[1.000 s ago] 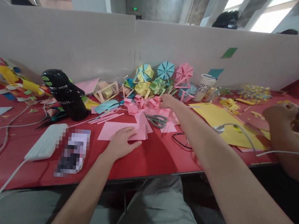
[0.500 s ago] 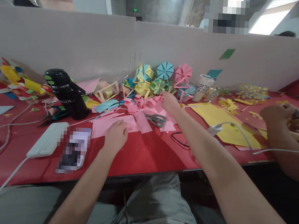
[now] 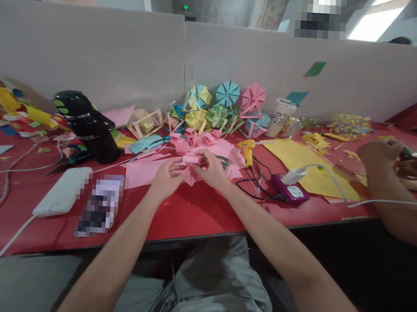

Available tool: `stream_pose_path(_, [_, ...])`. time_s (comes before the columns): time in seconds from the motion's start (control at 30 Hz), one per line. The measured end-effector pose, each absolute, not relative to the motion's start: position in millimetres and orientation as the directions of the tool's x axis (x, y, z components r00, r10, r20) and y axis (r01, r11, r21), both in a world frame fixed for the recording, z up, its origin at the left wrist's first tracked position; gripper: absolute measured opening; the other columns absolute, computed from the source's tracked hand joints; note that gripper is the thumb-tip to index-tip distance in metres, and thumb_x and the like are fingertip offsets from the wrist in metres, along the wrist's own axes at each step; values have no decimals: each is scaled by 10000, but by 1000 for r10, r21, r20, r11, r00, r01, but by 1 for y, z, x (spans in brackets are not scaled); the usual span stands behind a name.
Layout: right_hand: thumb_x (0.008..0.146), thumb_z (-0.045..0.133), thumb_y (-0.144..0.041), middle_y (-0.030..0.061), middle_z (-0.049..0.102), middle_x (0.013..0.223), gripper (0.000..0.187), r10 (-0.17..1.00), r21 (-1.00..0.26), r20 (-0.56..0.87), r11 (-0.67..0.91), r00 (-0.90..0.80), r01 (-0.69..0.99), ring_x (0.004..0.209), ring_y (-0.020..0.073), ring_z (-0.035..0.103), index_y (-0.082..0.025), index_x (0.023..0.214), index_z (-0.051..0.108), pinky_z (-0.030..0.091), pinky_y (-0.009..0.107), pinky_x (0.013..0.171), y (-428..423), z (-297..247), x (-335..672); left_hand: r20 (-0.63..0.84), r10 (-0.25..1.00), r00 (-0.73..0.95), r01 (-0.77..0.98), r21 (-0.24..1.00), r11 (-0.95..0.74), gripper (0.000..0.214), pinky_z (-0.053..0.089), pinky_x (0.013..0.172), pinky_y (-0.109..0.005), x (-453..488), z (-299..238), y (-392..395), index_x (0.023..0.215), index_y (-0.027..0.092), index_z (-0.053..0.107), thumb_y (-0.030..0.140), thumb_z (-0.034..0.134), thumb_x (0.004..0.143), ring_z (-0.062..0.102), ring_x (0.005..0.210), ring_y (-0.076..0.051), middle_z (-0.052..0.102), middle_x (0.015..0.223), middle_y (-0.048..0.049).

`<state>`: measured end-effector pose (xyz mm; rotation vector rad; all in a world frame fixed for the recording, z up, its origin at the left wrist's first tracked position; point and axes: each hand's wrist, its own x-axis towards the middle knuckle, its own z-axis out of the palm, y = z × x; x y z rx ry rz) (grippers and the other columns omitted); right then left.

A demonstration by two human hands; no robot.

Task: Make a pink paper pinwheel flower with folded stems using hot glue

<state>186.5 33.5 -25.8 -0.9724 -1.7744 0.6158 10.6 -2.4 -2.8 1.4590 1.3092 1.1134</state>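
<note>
Between my two hands is a folded pink paper piece [image 3: 190, 173], held a little above the red table. My left hand [image 3: 169, 176] grips its left side with the fingers bent round it. On the other side, the fingers of my right hand [image 3: 212, 169] pinch it. More folded pink paper pieces [image 3: 181, 142] lie just behind it, and a flat pink sheet [image 3: 140, 173] shows left of my left hand. Partly hidden behind my right hand are grey-green scissors [image 3: 224, 161]. A yellow glue gun [image 3: 247, 151] stands to the right of them.
Colourful paper umbrellas [image 3: 228, 93] lean along the grey partition [image 3: 112, 51]. A black bottle [image 3: 90, 132], white power bank [image 3: 63, 192] and phone [image 3: 101, 206] are leftward. Rightward are a purple power socket [image 3: 291, 191], yellow sheets [image 3: 310, 167], a paper cup [image 3: 280, 118] and another person's hand [image 3: 383, 152].
My right hand has come back from the pink pile toward me, with a folded pink paper piece. My left hand has lifted off the pink sheet and joined it. The glue gun and socket are uncovered.
</note>
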Motion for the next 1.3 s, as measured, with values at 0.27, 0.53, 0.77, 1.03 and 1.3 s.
stream_pose_path(0.27, [776, 653, -266, 60, 660, 1049, 303, 793, -769, 573, 607, -206, 199, 810, 163, 631, -216, 1059, 557, 552, 322, 737, 31, -31, 179, 162, 985, 60, 294, 940, -172, 439, 565, 817, -342, 7, -7, 2, 1119, 149, 663, 122, 650, 681, 692, 937, -218, 737, 1059, -97])
stream_pose_path(0.53, [829, 638, -189, 63, 658, 1087, 273, 720, -664, 668, 691, -190, 286, 862, 173, 618, -235, 1094, 591, 546, 326, 776, 22, -29, 178, 256, 967, 17, 364, 899, -244, 357, 537, 751, -323, -1, -18, 5, 1065, 170, 665, 82, 568, 733, 691, 796, -190, 738, 901, -52])
stream_pose_path(0.77, [787, 614, -91, 67, 636, 1043, 297, 748, -625, 649, 628, -139, 464, 879, 190, 589, -226, 1042, 680, 523, 348, 785, 38, -34, 207, 316, 948, 46, 457, 837, -301, 273, 550, 867, -349, -3, -10, -2, 842, 168, 754, 42, 523, 769, 711, 932, -208, 781, 979, -72])
stream_pose_path(1.03, [734, 669, -143, 78, 661, 1057, 252, 791, -644, 592, 580, -155, 500, 969, 226, 617, -217, 974, 690, 494, 414, 924, 42, -42, 206, 293, 956, -18, 438, 862, -256, 74, 567, 871, -353, 0, -8, -7, 772, 177, 773, 214, 712, 758, 716, 904, -223, 786, 919, -74])
stream_pose_path(1.3, [722, 670, -238, 66, 656, 938, 195, 792, -653, 584, 590, -181, 474, 870, 220, 601, -199, 913, 670, 496, 396, 833, 38, -38, 210, 340, 937, -85, 393, 875, -282, 97, 542, 789, -300, -2, -10, -7, 752, 178, 652, 87, 661, 720, 669, 798, -165, 714, 831, -26])
